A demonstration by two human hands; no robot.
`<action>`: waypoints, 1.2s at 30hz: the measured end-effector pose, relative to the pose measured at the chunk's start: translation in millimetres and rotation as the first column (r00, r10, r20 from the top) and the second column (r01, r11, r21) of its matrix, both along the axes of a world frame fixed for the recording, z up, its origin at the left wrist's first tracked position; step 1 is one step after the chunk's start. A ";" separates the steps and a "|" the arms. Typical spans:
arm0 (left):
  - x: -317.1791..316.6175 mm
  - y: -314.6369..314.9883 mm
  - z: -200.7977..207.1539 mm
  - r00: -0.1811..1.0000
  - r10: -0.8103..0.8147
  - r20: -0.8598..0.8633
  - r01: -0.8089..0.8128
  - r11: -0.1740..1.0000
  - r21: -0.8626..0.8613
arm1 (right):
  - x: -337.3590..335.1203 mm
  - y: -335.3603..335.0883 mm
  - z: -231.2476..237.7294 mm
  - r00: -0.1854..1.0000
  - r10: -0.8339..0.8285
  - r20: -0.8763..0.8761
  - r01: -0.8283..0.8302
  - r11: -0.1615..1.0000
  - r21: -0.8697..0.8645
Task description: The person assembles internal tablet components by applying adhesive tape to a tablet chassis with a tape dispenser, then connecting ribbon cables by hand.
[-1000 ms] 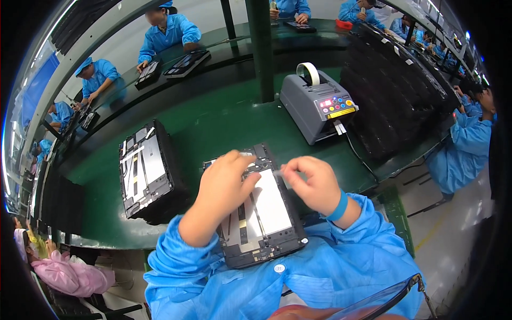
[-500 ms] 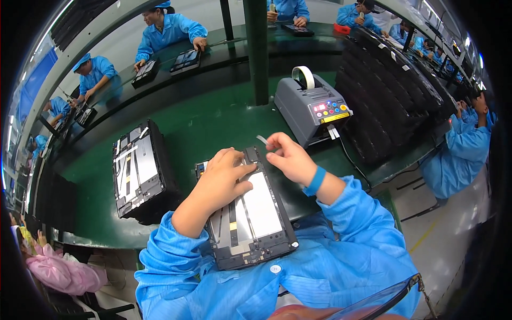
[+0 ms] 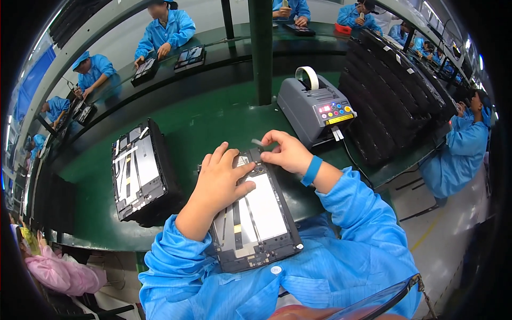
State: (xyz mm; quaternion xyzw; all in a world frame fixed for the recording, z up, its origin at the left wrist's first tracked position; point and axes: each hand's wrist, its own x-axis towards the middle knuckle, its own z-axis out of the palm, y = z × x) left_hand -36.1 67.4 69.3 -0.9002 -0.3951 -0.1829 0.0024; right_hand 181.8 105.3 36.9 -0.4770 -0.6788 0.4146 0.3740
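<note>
Nearest the body, an open black tablet chassis with pale rectangular panels and thin dark strips (image 3: 253,213) lies tilted across the near edge of the green bench (image 3: 213,117), its lower corner overhanging toward the blue-sleeved lap. The left hand (image 3: 218,181) lies flat on its upper left part, fingers spread and pressing, gripping nothing. The right hand (image 3: 288,152), with a blue band at the wrist, hovers at the chassis's top edge, thumb and forefinger pinched on a small grey strip of tape (image 3: 257,142). A judgement: the strip could curl or stick crooked if the pinch shifts, and the overhanging chassis could slide if the left palm lifts. Left of it stands a stack of similar black chassis (image 3: 141,170); beyond the right hand sits a grey tape dispenser with coloured buttons and a pale roll (image 3: 314,106). Further back, blue-coated workers sit along another bench.
</note>
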 end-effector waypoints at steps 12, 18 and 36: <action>0.6 11.7 -10.1 0.987 0.068 0.143 -0.039 0.979 -0.199 | -11.8 21.3 36.3 0.754 0.412 0.512 -0.432 0.898 -0.086; 17.5 10.3 -4.2 0.963 0.226 0.145 -0.186 0.951 -0.249 | -14.4 18.6 34.8 0.813 0.368 0.451 -0.340 0.929 -0.146; -40.1 -107.0 -10.6 0.910 0.269 0.316 -0.146 0.920 -0.363 | 12.0 -123.1 -34.0 0.992 -0.019 -0.126 0.010 0.997 -0.070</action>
